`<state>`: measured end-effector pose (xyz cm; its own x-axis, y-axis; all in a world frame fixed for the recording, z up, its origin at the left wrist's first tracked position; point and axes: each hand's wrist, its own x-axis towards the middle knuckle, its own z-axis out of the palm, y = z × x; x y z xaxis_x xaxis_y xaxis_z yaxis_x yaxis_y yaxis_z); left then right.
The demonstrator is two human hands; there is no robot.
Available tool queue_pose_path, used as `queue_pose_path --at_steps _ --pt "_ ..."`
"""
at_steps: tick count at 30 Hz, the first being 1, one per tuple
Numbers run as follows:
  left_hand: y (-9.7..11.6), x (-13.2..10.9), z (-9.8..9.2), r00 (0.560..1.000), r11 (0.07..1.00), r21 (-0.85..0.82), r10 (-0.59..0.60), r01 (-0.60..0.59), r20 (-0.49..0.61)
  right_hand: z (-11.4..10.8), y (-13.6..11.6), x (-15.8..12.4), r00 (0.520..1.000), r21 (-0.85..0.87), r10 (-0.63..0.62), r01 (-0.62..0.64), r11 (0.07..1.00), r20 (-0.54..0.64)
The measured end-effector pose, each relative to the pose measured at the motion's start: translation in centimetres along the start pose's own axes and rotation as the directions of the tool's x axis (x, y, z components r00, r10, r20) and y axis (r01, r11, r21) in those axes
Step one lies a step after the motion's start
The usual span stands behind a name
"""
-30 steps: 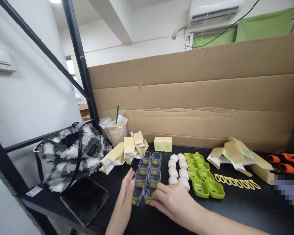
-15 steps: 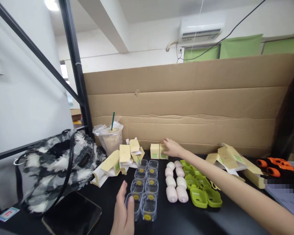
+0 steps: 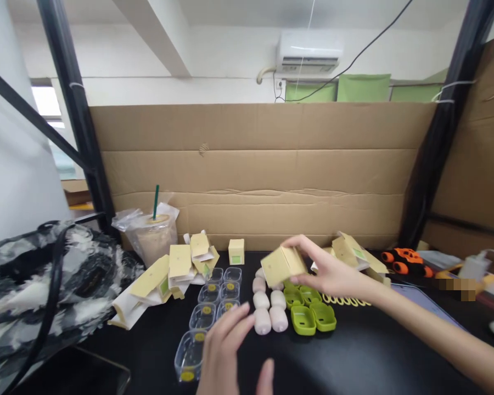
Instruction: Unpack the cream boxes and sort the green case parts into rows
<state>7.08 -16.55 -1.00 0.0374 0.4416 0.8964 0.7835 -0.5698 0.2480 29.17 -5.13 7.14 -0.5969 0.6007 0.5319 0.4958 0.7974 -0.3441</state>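
My right hand (image 3: 319, 269) grips a small pale yellow box (image 3: 283, 265), tilted, above the far end of the pink-white rounded pieces (image 3: 262, 321). With fingers apart and nothing held, my left hand (image 3: 233, 351) is in front of two rows of clear plastic containers (image 3: 189, 354) with yellow stickers, hiding part of them. Green open cases (image 3: 303, 320) lie right of the pink-white pieces. Another closed yellow box (image 3: 236, 252) stands by the cardboard wall.
Opened boxes lie at left (image 3: 180, 260) and right (image 3: 348, 251). A bagged drink cup (image 3: 152, 238), a furry bag (image 3: 86, 274) and a dark tablet (image 3: 78, 373) are at left. An orange toy car (image 3: 407, 260) and yellow coil (image 3: 346, 301) are at right.
My right hand has lifted one of the two closed boxes from the back and brought it nearer, to the right. My left hand has moved right and its fingers have spread. The view has turned right.
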Motion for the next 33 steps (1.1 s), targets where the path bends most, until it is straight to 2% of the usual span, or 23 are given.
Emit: queue_pose_path --at_steps 2,4,7,9,13,15,17,20,23,27,30,33 --pt "1.0 2.2 1.3 0.982 0.993 -0.037 0.114 -0.109 0.151 -0.8 -1.8 -2.9 0.998 0.056 0.012 -0.016 0.998 0.06" --pt "1.7 4.5 2.3 0.922 0.974 -0.109 0.223 -0.198 0.316 -0.8 -2.8 -4.9 0.996 0.163 0.037 -0.05 0.985 0.081" --pt "2.0 7.0 3.5 0.825 0.96 -0.189 0.275 -0.207 0.494 0.4 -2.5 -6.5 0.999 0.222 0.042 -0.043 0.974 0.008" --pt "1.8 7.8 4.1 0.792 0.954 -0.18 0.298 -0.238 0.534 1.5 -1.4 -7.1 0.995 0.174 0.058 -0.042 0.984 -0.084" --pt "1.0 7.6 4.9 0.778 0.926 -0.114 0.366 -0.36 0.511 3.6 0.7 -8.4 0.933 0.019 0.035 -0.03 0.999 -0.359" --pt "0.5 7.2 4.8 0.783 0.92 -0.078 0.37 -0.384 0.5 4.0 0.8 -9.1 0.898 -0.004 -0.018 0.018 1.0 -0.44" --pt "0.1 7.0 4.6 0.802 0.926 -0.036 0.345 -0.376 0.488 3.9 0.2 -9.5 0.905 0.035 -0.053 0.075 0.997 -0.422" --pt "-0.4 6.7 4.2 0.84 0.937 0.028 0.299 -0.348 0.453 3.4 -1.2 -9.6 0.953 0.132 -0.053 0.097 0.987 -0.299" --pt "-0.6 6.4 4.0 0.84 0.92 0.035 0.341 -0.391 0.422 3.5 -2.1 -9.3 0.978 0.13 -0.052 0.079 0.988 -0.2" --pt "-0.2 6.3 4.0 0.791 0.867 0.034 0.437 -0.497 0.428 4.0 -2.0 -9.2 0.955 -0.098 -0.168 0.149 0.984 -0.243" --pt "0.2 6.4 4.1 0.775 0.849 0.032 0.466 -0.528 0.428 4.0 -1.7 -9.2 0.92 -0.314 -0.315 0.235 0.92 -0.233" --pt "0.6 6.5 4.3 0.76 0.814 0.026 0.529 -0.58 0.377 3.9 -1.5 -9.2 0.906 -0.417 -0.363 0.25 0.874 -0.218"
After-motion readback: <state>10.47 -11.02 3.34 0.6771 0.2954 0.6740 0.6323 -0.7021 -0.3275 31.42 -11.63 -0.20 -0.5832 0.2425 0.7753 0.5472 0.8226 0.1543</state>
